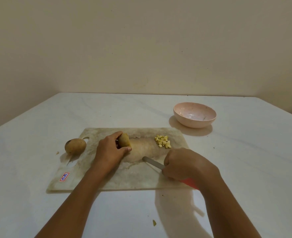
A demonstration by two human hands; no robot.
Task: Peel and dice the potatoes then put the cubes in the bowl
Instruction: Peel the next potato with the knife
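Your right hand [184, 164] is clenched around the knife [153, 163], with the red handle in your fist. The blade lies low over the cutting board [107, 179] and points toward your left hand [110, 150]. That hand, just ahead and across, grips the potato piece [124, 140] between thumb and curled fingers. Its skin looks unpeeled. Tuck those fingertips back from the cut end and settle the piece steady before the blade comes in. Beyond the knife tip sits a pile of cubes [163, 141]. A whole potato [75, 146] waits just outside your left hand, at the board's edge. The bowl [194, 115], well beyond your right hand, shows no cubes yet.
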